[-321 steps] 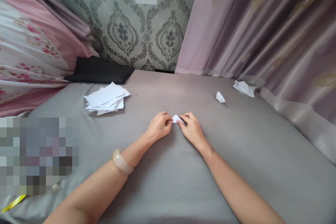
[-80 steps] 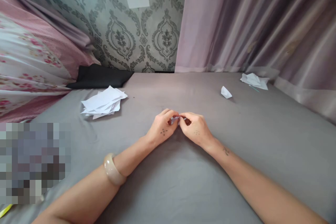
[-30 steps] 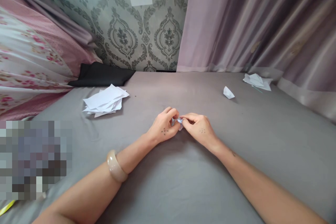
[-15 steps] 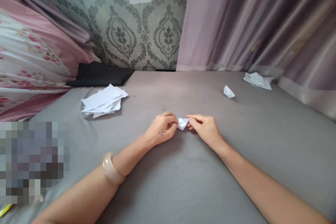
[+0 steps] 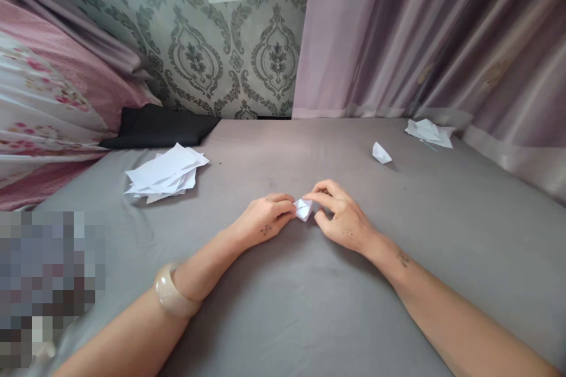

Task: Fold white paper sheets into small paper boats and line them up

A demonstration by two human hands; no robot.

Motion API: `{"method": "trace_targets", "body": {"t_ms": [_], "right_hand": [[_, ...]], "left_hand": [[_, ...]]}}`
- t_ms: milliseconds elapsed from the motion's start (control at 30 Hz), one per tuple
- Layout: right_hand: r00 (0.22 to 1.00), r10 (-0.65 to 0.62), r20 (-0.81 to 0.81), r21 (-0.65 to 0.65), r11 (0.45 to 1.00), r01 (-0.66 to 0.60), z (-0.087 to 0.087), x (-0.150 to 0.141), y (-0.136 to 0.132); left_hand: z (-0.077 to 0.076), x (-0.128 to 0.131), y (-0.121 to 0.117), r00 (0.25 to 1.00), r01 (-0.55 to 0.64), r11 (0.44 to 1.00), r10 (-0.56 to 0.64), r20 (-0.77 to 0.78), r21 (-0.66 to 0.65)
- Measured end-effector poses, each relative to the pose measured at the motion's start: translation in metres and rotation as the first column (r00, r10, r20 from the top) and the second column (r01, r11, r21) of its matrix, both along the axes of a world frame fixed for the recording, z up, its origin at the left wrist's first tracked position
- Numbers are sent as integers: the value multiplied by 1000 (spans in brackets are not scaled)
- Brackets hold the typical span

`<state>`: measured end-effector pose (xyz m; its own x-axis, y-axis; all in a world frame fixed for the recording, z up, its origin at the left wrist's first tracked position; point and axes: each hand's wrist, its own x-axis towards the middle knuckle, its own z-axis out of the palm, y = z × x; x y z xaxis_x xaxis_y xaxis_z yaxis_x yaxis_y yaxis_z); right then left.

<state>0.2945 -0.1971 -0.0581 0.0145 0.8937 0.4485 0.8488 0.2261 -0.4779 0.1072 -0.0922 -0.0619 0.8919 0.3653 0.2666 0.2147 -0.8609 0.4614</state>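
A small folded paper boat (image 5: 303, 210) of white paper sits at the middle of the bed, with a pointed fold showing in its centre. My left hand (image 5: 267, 219) pinches its left end between thumb and fingers. On the other side, my right hand (image 5: 342, 212) has thumb and forefinger apart; the forefinger tip reaches to the boat's top edge and the thumb is just off its right side. A second folded white paper piece (image 5: 381, 153), similar in shape, stands farther back to the right.
A stack of white paper sheets (image 5: 165, 172) lies on the grey bedsheet (image 5: 283, 306) at left. Behind it is a black cloth-like item (image 5: 161, 125). More white papers (image 5: 428, 132), with a thin stick beside them, lie at the far right by the curtain (image 5: 375, 35). A blurred patch covers the lower left.
The paper, a flat triangle at first and then mostly hidden between my fingers, now shows as a spread boat shape. My right hand has loosened its pinch and spread its fingers; my left keeps hold.
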Motion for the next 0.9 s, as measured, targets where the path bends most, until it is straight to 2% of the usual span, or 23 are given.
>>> {"method": "trace_targets", "body": {"t_ms": [100,267,433,533,600,733,800,900], "right_hand": [[975,52,215,15,998,-56,3,1,-2],[899,79,430,14,995,-94,5,-2,-4],[885,41,465,45,997,-70,0,-2,-5],[911,20,412,60,997,-49,-3,-1,-4],[943,5,332,57,998,-25,-4,0,-2],[998,30,64,9,999,-31,0,2,0],[994,33,-101,-47,998,-37,6,2,0],[953,13,-304,-182,981,-72,13,1,-1]], "left_hand": [[1,-1,2,999,33,998,-34,8,53],[-1,-1,3,997,37,997,-42,62,70],[1,0,2,994,0,996,10,111,-90],[3,1,2,988,-10,965,50,145,-262],[3,3,1,978,6,906,82,192,-422],[6,5,-1,946,97,710,152,286,-698],[11,6,-3,937,119,619,190,295,-776],[18,6,-5,933,112,519,238,270,-847]]}}
